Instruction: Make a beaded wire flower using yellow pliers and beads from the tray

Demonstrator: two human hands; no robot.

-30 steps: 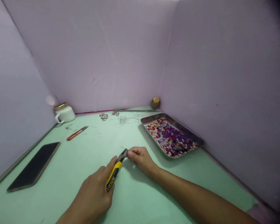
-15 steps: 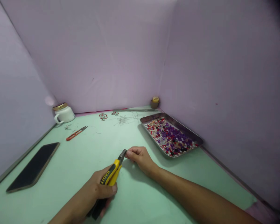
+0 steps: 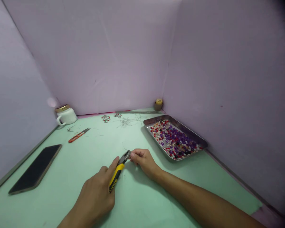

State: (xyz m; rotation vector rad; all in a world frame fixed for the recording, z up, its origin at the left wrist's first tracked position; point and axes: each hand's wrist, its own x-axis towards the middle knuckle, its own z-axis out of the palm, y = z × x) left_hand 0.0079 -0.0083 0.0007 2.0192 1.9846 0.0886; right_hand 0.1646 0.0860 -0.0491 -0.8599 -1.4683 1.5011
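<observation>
My left hand (image 3: 97,190) is wrapped round yellow and black pliers (image 3: 118,177), its index finger stretched along the handle. The metal jaws of the pliers point up and right and meet the fingertips of my right hand (image 3: 143,161). Those fingers are pinched together at the jaws; what they hold is too small to make out. A thin wire end (image 3: 126,149) sticks out to the left just above the jaws.
A metal tray (image 3: 156,146) of mixed beads lies right. Behind are wire pieces (image 3: 125,122), beaded rings (image 3: 105,118) and a small yellow-topped pot (image 3: 158,104). Left are orange snips (image 3: 79,135), a white mug (image 3: 67,117) and a dark phone (image 3: 35,169).
My left hand has turned over the pliers, so its back now faces up and the handles are more covered. The jaws have tilted slightly. My right hand has barely moved.
</observation>
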